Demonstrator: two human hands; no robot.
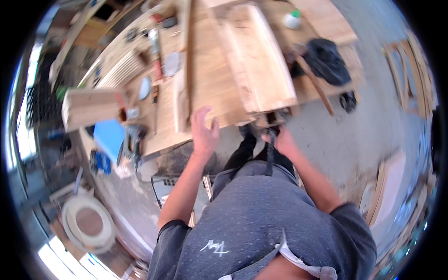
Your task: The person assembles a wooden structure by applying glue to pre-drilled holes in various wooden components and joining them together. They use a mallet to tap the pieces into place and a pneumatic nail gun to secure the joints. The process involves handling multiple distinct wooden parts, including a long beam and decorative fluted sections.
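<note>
My left hand [205,133] is raised at the near edge of the wooden workbench [214,88]. Its fingers are spread and it holds nothing. A long, thin wooden strip [188,56] lies just beyond it. My right hand [282,141] is closed around a dark, narrow bar-like thing [270,151], whose exact kind is blurred. That hand is just below the near end of a long pale wooden piece [259,60] with raised sides, which lies on the bench and reaches to its edge.
On the left of the bench are a power drill [134,140], a hammer [155,53], a screwdriver [155,95], a blue sheet [109,137] and a moulded wood block [93,108]. To the right are a black bag [326,60], a wooden stick [315,84] and a white bottle [292,20].
</note>
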